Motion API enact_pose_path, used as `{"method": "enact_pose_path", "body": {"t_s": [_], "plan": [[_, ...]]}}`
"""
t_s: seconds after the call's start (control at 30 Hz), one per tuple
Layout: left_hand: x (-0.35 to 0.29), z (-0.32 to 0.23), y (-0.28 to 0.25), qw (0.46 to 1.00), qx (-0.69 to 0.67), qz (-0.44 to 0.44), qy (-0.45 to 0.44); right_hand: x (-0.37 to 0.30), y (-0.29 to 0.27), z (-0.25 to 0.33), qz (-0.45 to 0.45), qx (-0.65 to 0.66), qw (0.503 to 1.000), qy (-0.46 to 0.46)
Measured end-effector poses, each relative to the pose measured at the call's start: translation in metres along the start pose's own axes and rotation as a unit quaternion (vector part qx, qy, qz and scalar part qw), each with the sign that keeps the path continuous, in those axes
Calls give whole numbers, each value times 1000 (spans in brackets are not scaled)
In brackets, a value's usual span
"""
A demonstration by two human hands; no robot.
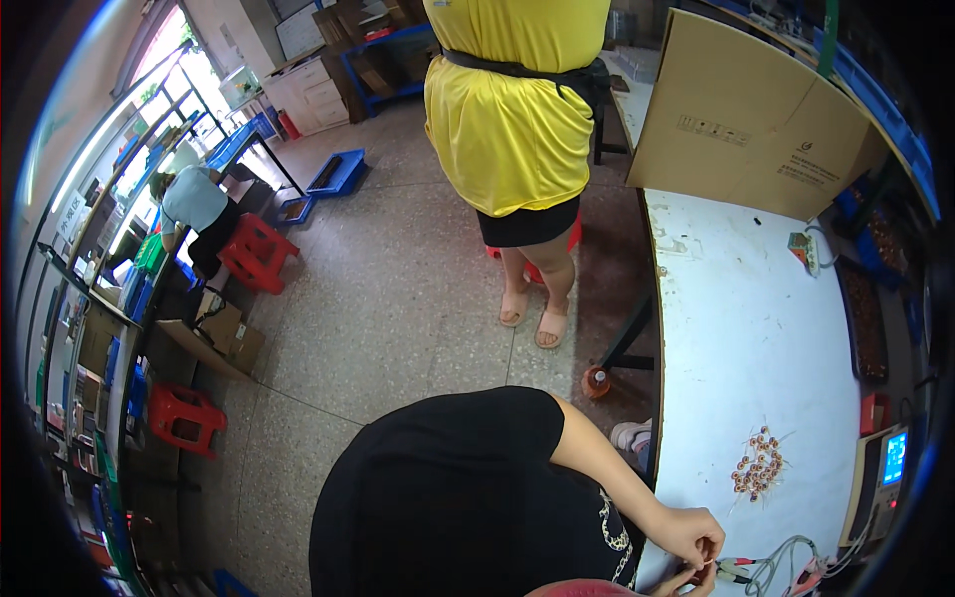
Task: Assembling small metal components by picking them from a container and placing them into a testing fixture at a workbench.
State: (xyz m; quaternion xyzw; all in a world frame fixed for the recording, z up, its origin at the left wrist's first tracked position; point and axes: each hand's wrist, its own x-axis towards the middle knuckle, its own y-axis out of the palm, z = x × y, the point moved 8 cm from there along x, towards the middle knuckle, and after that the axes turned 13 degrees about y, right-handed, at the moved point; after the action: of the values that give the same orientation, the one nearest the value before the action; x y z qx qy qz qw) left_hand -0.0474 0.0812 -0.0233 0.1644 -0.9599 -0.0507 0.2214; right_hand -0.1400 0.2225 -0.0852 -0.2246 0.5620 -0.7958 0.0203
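Observation:
My left arm reaches across to the near edge of the white table [756, 368]. My left hand [689, 535] is closed in a pinch, with a thin pale bit showing at the fingertips, too small to name. Just below it, my right hand [688, 582] is partly cut off by the lower edge, its fingers curled up against the left fingertips. Beside the fingers lie test leads [786, 562] with red and black clips. Farther up the table is a loose pile of small copper-coloured coils [758, 466] with thin wire legs.
A meter [877, 483] with a lit blue screen stands at the table's right side, near a dark tray [863, 323] of small parts. A cardboard sheet [746, 119] stands at the far end. A person in yellow [517, 129] stands beyond; another sits left near red stools [257, 254].

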Motion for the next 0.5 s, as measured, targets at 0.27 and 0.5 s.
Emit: {"method": "enact_pose_path", "body": {"t_s": [0.27,0.5], "plan": [[5,-23,0,993,36,-4,112,16,51,-55,75,562,824,-22],[1,-44,3,966,128,-4,225,4,19,-28,105,557,823,-47]]}}
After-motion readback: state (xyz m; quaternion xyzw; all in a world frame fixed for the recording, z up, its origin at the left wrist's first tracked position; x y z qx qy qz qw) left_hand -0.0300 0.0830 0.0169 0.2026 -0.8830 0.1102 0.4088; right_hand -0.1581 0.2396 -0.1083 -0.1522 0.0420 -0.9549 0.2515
